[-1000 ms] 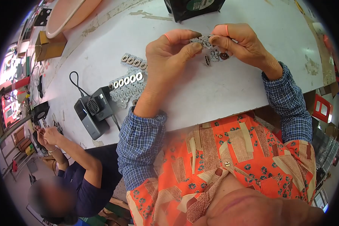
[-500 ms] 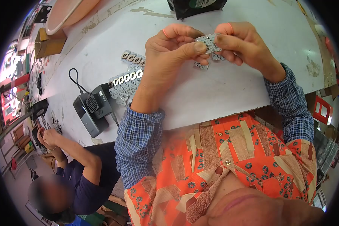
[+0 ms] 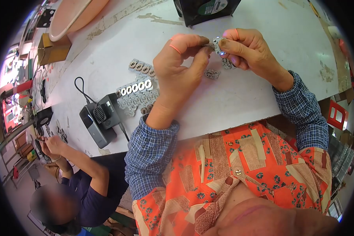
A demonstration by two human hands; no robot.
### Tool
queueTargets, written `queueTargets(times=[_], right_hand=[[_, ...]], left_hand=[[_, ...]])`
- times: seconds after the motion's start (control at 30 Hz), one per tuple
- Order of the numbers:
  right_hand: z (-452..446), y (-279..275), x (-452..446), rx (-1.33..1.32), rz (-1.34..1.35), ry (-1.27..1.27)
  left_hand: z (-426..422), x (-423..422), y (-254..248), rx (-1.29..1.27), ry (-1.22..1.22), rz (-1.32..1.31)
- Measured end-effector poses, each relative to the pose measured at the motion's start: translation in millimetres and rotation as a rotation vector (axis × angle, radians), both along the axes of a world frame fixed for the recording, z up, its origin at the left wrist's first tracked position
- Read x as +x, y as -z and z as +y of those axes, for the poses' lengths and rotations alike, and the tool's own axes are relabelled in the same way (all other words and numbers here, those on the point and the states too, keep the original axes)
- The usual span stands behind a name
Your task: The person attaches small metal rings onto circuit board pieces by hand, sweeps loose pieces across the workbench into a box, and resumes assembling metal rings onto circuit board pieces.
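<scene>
My right hand (image 3: pixel 249 49) pinches a small white circuit board (image 3: pixel 218 46) between thumb and fingers, and bluish light shows at its edges. Thumb and index finger of my left hand (image 3: pixel 181 65) close on a small greyish piece (image 3: pixel 209 47) that touches or nearly touches that board; it is mostly hidden. Below the hands, a loose circuit board (image 3: pixel 212 74) lies on the table, with another board (image 3: pixel 227 63) partly under my right fingers. Left of my left wrist lie joined circuit boards (image 3: pixel 135 88), some bearing round metallic parts.
A black power-bank-like device with a small fan (image 3: pixel 100 118) and cable stands left on the white table (image 3: pixel 232 94). A black box-shaped object (image 3: pixel 206 11) is at the back. A pink basin (image 3: pixel 72 17) and cardboard box (image 3: pixel 54 49) stand back left. A co-worker's hands (image 3: pixel 53 145) work at lower left.
The board between my hands has turned more edge-on and now sits in my right fingers, its edges glowing bluish. My left thumb has drawn back from its face. The view has shifted slightly.
</scene>
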State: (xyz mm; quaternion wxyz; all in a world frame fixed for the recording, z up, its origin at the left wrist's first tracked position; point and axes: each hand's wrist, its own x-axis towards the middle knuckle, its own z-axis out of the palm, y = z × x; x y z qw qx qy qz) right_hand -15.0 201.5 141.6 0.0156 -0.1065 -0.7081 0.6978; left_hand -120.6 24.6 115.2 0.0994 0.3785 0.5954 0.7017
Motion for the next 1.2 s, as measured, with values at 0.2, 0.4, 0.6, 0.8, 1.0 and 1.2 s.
queueTargets(times=[0.2, 0.4, 0.6, 0.8, 1.0, 1.2], right_hand=[[0, -1, -1, -0.003, -0.040, 0.009], [2, -4, -2, -0.062, -0.045, 0.003], [7, 2, -1, 0.360, 0.111, -0.050], [16, 12, -8, 0.893, 0.528, -0.071], [16, 9, -4, 0.575, 0.382, -0.117], [11, -3, -2, 0.198, 0.118, -0.124]], left_hand=[[2, 0, 0, -0.056, -0.072, 0.073], [2, -3, 1, -0.015, 0.029, 0.015], [0, -11, 0, -0.095, -0.003, 0.191], [3, -12, 4, -0.112, 0.007, 0.287], [-1, -5, -6, -0.101, 0.145, -0.220], [0, -1, -12, -0.011, 0.244, -0.421]])
